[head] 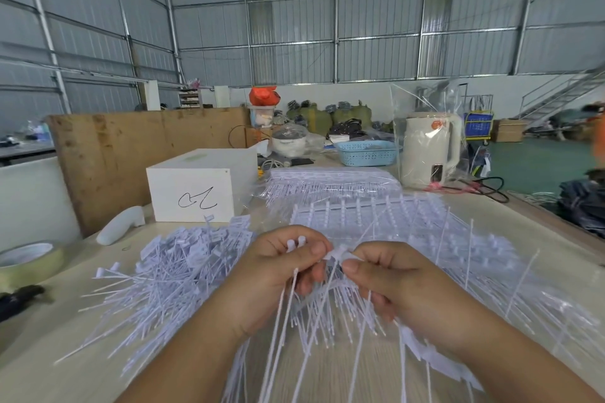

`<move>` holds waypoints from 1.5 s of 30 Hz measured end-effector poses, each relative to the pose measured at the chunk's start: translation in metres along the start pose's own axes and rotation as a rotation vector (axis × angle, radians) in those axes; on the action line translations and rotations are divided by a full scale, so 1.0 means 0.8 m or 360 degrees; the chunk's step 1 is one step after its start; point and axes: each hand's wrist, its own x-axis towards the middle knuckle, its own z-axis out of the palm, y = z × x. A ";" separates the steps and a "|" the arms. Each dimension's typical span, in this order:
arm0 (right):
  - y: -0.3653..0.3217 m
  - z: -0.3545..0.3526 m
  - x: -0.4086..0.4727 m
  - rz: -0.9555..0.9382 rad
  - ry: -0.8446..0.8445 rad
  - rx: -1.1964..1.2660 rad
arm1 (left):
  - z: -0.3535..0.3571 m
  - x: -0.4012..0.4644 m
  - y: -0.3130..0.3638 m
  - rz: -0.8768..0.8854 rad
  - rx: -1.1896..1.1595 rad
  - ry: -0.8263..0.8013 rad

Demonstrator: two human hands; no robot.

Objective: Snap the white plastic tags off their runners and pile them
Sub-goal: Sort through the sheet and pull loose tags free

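Note:
My left hand [278, 275] holds a few loose white tags [296, 244] whose heads stick up above its fingers and whose thin tails hang down. My right hand [386, 275] pinches the head of a white tag [340, 253] between thumb and forefinger, right beside the left thumb. This tag sits on a runner strip [330, 298] that hangs below both hands with several tails. A pile of snapped-off tags [173, 268] lies on the table to the left. Uncut runner sheets [393, 222] lie spread behind and to the right of the hands.
A white box [199, 186] with a scribble stands behind the pile, with a bagged stack of runner sheets [330, 178] beside it. A tape roll [27, 260] and a white handle-shaped object [121, 226] lie at the left. A cream kettle [429, 150] and a blue basket [366, 152] stand further back.

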 end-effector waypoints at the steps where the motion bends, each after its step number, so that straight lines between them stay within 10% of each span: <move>1: 0.002 0.002 0.001 0.0001 0.0062 -0.0041 | 0.004 0.002 -0.001 0.0032 0.0038 0.0097; 16: 0.008 0.010 0.005 -0.0187 0.0782 -0.0158 | 0.005 0.009 -0.008 0.0263 0.0143 0.1037; 31: -0.002 0.000 -0.006 -0.0152 -0.0162 0.0045 | 0.013 -0.008 0.010 0.0008 0.0174 -0.0351; 45: 0.001 -0.013 -0.003 -0.0052 -0.0231 -0.0018 | -0.001 -0.006 0.010 -0.0043 0.0159 -0.0355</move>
